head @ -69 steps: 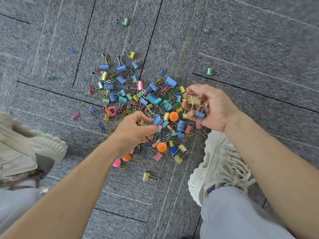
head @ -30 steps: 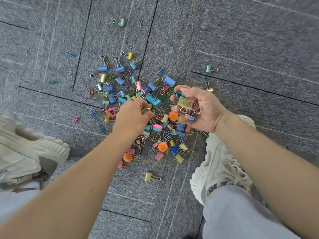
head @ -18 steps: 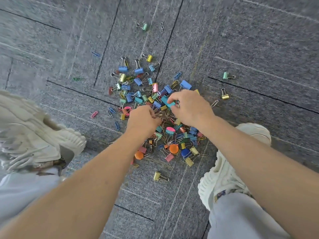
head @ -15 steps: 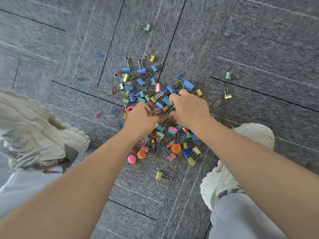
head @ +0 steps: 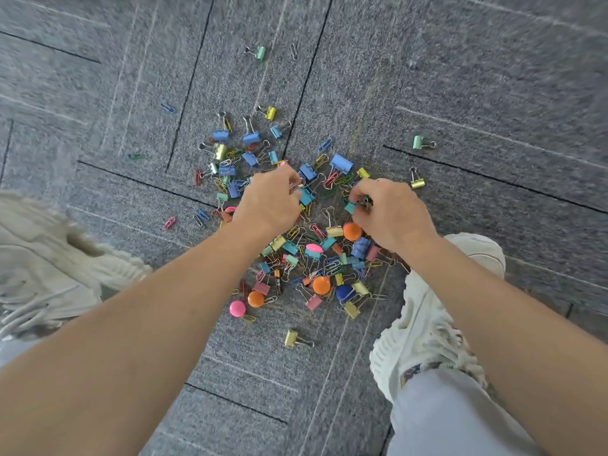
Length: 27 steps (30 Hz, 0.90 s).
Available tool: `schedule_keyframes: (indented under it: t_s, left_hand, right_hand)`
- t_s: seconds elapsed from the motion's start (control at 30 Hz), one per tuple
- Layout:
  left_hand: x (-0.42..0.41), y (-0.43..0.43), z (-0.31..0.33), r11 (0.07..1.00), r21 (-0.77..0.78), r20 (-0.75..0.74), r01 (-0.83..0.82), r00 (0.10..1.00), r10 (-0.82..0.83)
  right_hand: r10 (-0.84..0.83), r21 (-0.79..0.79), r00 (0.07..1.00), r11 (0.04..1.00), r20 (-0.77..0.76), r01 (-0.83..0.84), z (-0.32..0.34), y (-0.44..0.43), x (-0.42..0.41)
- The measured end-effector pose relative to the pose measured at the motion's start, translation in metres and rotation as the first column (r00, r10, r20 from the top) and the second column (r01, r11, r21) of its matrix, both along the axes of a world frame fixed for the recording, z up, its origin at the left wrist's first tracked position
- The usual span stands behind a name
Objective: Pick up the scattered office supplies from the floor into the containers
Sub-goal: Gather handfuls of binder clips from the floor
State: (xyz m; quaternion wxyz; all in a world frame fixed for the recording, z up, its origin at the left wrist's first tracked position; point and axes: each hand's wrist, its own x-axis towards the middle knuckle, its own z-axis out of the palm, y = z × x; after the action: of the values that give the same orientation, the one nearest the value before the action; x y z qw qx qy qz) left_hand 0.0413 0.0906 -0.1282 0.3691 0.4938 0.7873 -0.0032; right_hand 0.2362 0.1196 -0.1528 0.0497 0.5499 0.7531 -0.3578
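Observation:
A pile of coloured binder clips, paper clips and round magnets (head: pixel 306 251) lies scattered on grey carpet. My left hand (head: pixel 269 202) is palm down on the pile's far left, fingers curled, pinching thin paper clips at its fingertips. My right hand (head: pixel 391 212) is palm down on the pile's right, fingers curled round a small bunch of binder clips, a teal one showing at its fingertips. What lies inside either palm is hidden. No container is in view.
White shoes stand on either side, the left shoe (head: pixel 49 271) and the right shoe (head: pixel 424 324). Stray clips lie apart: a gold clip (head: pixel 417 183), a green clip (head: pixel 418 142), a yellow clip (head: pixel 291 338), a pink magnet (head: pixel 237 308).
My right hand, which held gold and blue clips palm up, turned palm down onto the pile. My left hand moved farther up the pile. The view shifted.

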Motion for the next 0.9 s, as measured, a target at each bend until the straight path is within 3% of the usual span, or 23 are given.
schedule_keyframes:
  t_s: [0.13, 0.23, 0.37, 0.43, 0.5, 0.6, 0.67, 0.77, 0.9]
  left_hand:
    - [0.009, 0.002, -0.011, 0.997, -0.039, -0.141, 0.066, 0.987, -0.071]
    - [0.012, 0.006, -0.014, 0.997, -0.079, -0.18, -0.004, 0.984, -0.011]
    - [0.018, 0.009, -0.015, 0.99, -0.135, -0.214, 0.037, 0.975, -0.066]
    - [0.018, 0.007, -0.013, 0.993, -0.119, -0.17, 0.021, 0.985, -0.041]
    - [0.014, 0.004, -0.011, 0.998, -0.066, -0.092, -0.023, 0.996, 0.017]
    - [0.005, 0.002, -0.003, 0.985, -0.01, 0.053, -0.174, 0.983, 0.174]
    - [-0.002, 0.006, 0.001, 0.972, -0.006, 0.119, -0.234, 0.965, 0.233]
    - [-0.009, 0.017, 0.004, 0.974, -0.053, 0.145, -0.221, 0.963, 0.227]
    - [-0.012, 0.033, 0.003, 0.994, 0.051, 0.109, -0.101, 0.989, 0.095]
  right_hand:
    - [0.05, -0.017, 0.993, 0.999, 0.106, -0.049, 0.0, -0.002, 0.003]
    - [0.095, 0.032, 0.979, 0.994, 0.182, -0.102, 0.0, -0.003, -0.004]
    - [0.129, 0.047, 0.964, 0.989, 0.231, -0.144, 0.002, 0.0, -0.012]
    - [0.034, 0.047, 0.992, 0.998, 0.121, -0.04, 0.002, 0.002, -0.012]
    - [-0.169, -0.024, 0.982, 0.986, -0.083, 0.168, 0.002, 0.006, -0.009]
    - [-0.488, -0.285, 0.801, 0.869, -0.347, 0.405, 0.008, 0.015, -0.007]
    - [-0.548, -0.347, 0.736, 0.832, -0.397, 0.433, 0.01, 0.023, -0.005]
    - [-0.471, -0.258, 0.79, 0.881, -0.392, 0.397, 0.007, 0.039, -0.003]
    - [-0.141, -0.051, 0.951, 0.99, -0.277, 0.132, 0.007, 0.059, -0.006]
